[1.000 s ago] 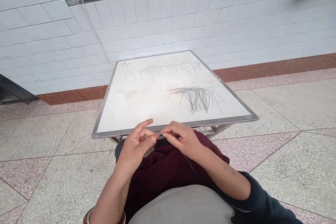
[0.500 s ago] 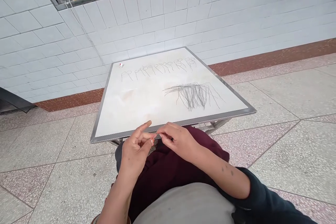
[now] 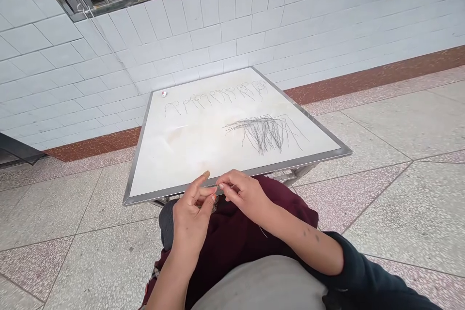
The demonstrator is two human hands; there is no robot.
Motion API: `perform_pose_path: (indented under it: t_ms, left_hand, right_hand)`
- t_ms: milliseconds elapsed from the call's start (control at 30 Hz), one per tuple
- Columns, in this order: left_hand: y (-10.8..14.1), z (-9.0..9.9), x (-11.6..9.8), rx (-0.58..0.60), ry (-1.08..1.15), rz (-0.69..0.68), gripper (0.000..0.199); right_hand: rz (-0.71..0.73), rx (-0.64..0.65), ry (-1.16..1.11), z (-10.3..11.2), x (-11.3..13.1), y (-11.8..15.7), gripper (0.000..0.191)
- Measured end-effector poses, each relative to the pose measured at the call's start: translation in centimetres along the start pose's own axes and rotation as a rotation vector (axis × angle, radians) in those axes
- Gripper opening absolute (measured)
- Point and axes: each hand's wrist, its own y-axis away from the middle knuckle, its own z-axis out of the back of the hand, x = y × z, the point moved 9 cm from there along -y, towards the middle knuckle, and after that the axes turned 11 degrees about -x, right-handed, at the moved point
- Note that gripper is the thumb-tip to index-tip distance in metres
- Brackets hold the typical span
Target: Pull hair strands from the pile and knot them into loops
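Pinching thin strand [image 3: 217, 188] in fingertips of left hand [image 3: 192, 213] and right hand [image 3: 250, 196], lower centre, angled toward each other, before white table [image 3: 189, 155] bearing dark strands [image 3: 264, 133] centre-right, looped strands [image 3: 228, 93] upper centre

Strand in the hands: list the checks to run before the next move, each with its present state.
1. Left hand on the strand: ok, thumb and forefinger pinch it.
2. Right hand on the strand: ok, fingertips together beside the left's.
3. Strand's shape at the fingertips: cannot tell, too small and partly covered.
4. Pile within the edges of the table: ok.
5. Pile's strands lying separate: not ok, many cross.
6. Looped row apart from the pile: ok, it lies farther back.
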Motion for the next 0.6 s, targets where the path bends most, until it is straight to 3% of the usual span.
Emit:
perform_pose_path:
  t_ms: [367, 600]
  left_hand:
    - [0.5, -0.6, -1.3, 0.055, -0.261, -0.229, 0.048]
    - [0.4, -0.5, -1.3, 0.031, -0.254, -0.245, 0.046]
  right_hand:
    - [0.049, 0.064, 0.016, 0.1, 0.7, -0.2, 0.014]
    - [-0.025, 0.032, -0.02, -0.1, -0.4, 0.1, 0.014]
